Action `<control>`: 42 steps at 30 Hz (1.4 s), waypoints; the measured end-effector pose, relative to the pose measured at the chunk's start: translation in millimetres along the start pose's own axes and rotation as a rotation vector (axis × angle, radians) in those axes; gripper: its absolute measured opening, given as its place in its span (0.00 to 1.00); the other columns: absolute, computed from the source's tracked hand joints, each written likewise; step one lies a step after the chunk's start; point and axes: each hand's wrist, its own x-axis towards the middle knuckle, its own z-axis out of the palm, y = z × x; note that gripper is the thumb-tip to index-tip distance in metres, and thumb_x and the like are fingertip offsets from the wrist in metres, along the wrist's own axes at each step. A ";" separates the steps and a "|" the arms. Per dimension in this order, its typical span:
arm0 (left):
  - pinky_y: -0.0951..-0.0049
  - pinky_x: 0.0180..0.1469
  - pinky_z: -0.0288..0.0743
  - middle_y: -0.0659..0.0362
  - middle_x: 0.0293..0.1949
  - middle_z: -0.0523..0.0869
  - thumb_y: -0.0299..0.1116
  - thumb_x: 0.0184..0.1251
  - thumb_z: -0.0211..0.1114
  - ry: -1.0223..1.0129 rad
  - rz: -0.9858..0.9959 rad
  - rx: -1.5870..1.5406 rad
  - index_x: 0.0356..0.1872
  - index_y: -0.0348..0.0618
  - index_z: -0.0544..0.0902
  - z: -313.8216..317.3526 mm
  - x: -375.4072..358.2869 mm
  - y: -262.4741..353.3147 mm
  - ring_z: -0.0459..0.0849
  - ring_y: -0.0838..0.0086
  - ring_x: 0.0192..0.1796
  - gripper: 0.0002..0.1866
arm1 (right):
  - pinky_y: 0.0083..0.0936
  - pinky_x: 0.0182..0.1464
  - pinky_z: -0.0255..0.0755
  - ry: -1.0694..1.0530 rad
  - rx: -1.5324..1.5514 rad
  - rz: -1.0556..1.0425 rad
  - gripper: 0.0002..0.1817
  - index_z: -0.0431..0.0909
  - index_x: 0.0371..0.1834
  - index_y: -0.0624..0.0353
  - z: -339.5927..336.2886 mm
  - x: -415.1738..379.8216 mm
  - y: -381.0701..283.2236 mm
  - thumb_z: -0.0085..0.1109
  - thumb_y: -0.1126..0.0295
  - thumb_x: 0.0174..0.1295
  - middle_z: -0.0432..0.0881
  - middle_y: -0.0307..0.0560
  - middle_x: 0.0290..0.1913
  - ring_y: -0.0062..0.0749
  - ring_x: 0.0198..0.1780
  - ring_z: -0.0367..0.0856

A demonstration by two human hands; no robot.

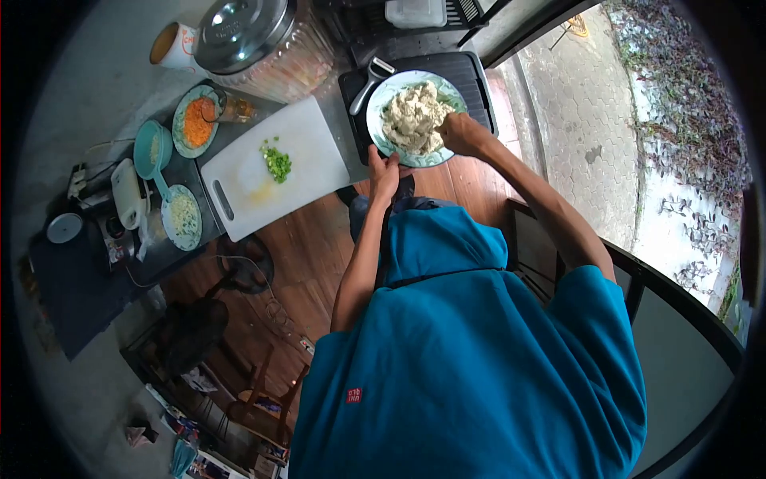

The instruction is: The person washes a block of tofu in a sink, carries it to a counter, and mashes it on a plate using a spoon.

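A plate [379, 137] with a green-patterned rim carries a lumpy, pale beige mash [415, 116]. My left hand [384, 170] grips the near-left edge of this plate, its thumb by the rim. Over the plate's right side, my right hand [464, 133] is closed in a fist against the mash; whatever it holds is hidden. Under the plate lies a black ridged griddle or tray [471, 84]. A peeler-like tool with a grey handle [368, 89] rests just left of the plate.
A white cutting board [307, 148] bears chopped green onion [277, 162]. Left of it are a plate of shredded orange food [199, 122], a glass [231, 108], a teal strainer [152, 149] and a plate of chopped pale bits [183, 219]. A large lidded jar [271, 60] stands behind.
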 end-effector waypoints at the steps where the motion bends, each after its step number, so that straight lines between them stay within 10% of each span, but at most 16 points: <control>1: 0.69 0.35 0.85 0.44 0.42 0.77 0.24 0.71 0.46 -0.001 -0.004 -0.015 0.55 0.39 0.53 -1.5 1.7 -2.4 0.85 0.64 0.36 0.16 | 0.44 0.36 0.74 0.010 -0.074 -0.007 0.09 0.75 0.25 0.70 -7.2 -8.4 -5.2 0.51 0.72 0.53 0.79 0.67 0.26 0.58 0.33 0.81; 10: 0.71 0.36 0.86 0.42 0.45 0.76 0.23 0.71 0.44 0.061 -0.050 -0.016 0.53 0.38 0.55 3.7 -3.6 3.1 0.85 0.60 0.35 0.13 | 0.44 0.30 0.72 0.276 -0.380 -0.159 0.06 0.73 0.26 0.60 -56.2 -20.7 20.0 0.54 0.69 0.52 0.77 0.58 0.25 0.51 0.27 0.79; 19: 0.62 0.43 0.84 0.38 0.51 0.72 0.23 0.71 0.44 0.004 -0.010 -0.020 0.54 0.36 0.54 5.3 -5.2 5.0 0.83 0.53 0.43 0.14 | 0.34 0.18 0.69 0.280 -0.355 -0.225 0.15 0.75 0.50 0.62 -15.3 7.6 46.6 0.44 0.73 0.63 0.74 0.52 0.13 0.40 0.12 0.74; 28: 0.59 0.41 0.85 0.42 0.46 0.73 0.23 0.71 0.44 -0.004 0.022 -0.074 0.53 0.39 0.54 3.3 -1.3 -0.9 0.84 0.52 0.39 0.14 | 0.34 0.41 0.61 0.263 -0.515 -0.235 0.29 0.65 0.64 0.55 24.9 -43.8 9.9 0.48 0.74 0.54 0.79 0.51 0.28 0.37 0.23 0.77; 42: 0.64 0.39 0.86 0.44 0.48 0.73 0.22 0.70 0.43 -0.015 -0.002 -0.058 0.54 0.39 0.54 1.4 -1.6 4.0 0.84 0.56 0.41 0.15 | 0.44 0.33 0.75 0.181 -0.089 0.026 0.14 0.83 0.41 0.52 -28.2 -34.6 -0.2 0.47 0.69 0.57 0.79 0.62 0.24 0.54 0.27 0.81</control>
